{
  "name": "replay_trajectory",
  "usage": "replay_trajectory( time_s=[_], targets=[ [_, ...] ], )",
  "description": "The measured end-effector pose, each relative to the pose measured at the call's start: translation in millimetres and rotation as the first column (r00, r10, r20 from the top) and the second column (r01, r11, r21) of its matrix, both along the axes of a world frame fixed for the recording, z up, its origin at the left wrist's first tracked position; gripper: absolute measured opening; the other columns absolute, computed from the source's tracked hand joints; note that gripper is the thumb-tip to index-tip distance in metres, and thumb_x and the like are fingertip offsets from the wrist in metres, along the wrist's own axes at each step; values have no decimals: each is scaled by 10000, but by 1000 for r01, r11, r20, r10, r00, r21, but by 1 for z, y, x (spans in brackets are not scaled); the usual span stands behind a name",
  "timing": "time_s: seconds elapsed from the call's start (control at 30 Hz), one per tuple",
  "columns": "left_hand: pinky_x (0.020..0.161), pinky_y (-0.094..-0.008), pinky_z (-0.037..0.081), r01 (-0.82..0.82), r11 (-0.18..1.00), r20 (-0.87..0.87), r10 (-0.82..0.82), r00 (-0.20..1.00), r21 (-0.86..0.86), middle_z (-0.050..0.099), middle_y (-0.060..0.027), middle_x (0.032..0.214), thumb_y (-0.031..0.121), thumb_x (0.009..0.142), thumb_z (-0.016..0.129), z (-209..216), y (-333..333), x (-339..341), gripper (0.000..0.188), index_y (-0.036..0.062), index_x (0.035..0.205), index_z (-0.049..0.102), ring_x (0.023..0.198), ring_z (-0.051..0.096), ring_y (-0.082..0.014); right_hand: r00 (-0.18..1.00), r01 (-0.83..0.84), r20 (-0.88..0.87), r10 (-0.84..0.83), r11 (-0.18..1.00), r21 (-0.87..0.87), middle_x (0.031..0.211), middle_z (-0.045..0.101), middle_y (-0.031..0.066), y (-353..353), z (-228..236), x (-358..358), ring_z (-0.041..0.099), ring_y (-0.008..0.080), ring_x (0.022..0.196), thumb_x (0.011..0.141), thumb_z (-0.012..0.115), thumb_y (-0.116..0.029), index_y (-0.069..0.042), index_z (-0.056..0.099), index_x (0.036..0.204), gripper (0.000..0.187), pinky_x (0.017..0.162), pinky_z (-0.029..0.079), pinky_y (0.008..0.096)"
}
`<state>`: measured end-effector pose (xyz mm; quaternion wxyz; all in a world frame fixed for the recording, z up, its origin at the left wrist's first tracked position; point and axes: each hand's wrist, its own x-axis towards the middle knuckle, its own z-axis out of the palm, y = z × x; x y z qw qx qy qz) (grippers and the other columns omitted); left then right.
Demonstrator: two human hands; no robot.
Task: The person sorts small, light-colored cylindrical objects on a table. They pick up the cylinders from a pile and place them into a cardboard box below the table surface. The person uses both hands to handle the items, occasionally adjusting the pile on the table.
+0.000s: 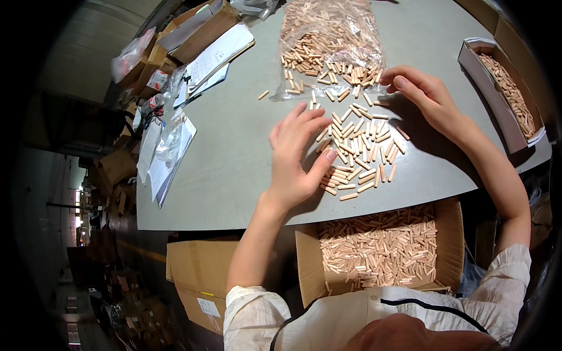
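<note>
Many short wooden dowels (367, 140) lie loose on the grey table, spread between my two hands. My left hand (298, 149) is at the left side of this spread, palm down, fingers apart, its thumb reaching over some dowels. On the far right of the spread my right hand (424, 96) hovers with fingers slightly bent and apart, near the corner of a clear plastic bag (331, 41). That bag lies flat and is full of dowels, some spilling at its near edge. Neither hand grips anything that I can see.
Below the table's front edge stands an open cardboard box (451, 240) of dowels. A narrow white box (497, 99) of dowels sits at the right. Clipboards with papers (216, 55) and cartons (202, 29) line the left side. A closed carton (199, 263) stands lower left.
</note>
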<state>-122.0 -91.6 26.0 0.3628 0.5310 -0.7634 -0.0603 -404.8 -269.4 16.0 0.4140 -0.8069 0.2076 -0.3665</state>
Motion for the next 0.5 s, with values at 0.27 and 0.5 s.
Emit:
replay_trajectory(
  time_s=[0.27,0.5],
  targets=[
    [1115,-445,309,65,996,158,-55,986,-59,700,-28,1181,158,767,833,8,5,-11,91,133,828,770,1289,556,-306,1000,-5,-24,2,989,-148,1064,780,130,3,1,0,725,219,1002,1077,636,-199,41,734,1144,268,922,549,345],
    [1082,-443,324,49,991,235,-19,972,-122,704,4,1170,185,817,861,1,0,-10,107,152,889,789,1277,569,-270,999,-36,-37,28,971,-237,998,763,136,6,3,-1,724,242,923,1047,666,-137,39,723,1099,192,839,557,353]
  ],
)
